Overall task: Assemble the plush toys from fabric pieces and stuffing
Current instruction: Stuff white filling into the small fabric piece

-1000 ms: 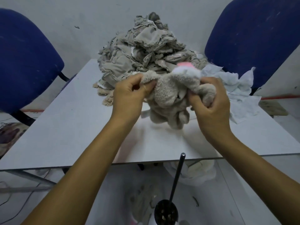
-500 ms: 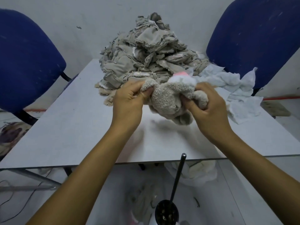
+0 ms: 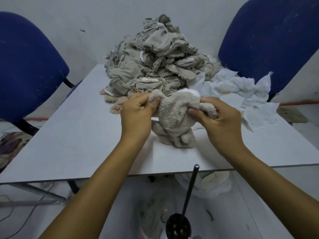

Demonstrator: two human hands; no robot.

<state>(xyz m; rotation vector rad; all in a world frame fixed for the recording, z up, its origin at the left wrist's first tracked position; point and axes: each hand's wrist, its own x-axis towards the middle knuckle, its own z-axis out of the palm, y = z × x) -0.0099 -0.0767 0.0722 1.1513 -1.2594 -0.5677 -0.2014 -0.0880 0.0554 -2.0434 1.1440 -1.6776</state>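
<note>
Pinching beige plush skin (image 3: 174, 114) between left hand (image 3: 136, 112) and right hand (image 3: 219, 121), table (image 3: 69, 144) centre, 6 o'clock of fabric pile (image 3: 151, 66). Probably shaping limbs; needing stuffing next.

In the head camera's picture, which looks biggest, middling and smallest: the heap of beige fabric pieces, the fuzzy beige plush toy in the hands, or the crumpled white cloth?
1. Heap of beige fabric pieces, plainly largest.
2. Crumpled white cloth.
3. Fuzzy beige plush toy, which looks close to the cloth; it sits nearer the camera, so that order is unsure.
</note>
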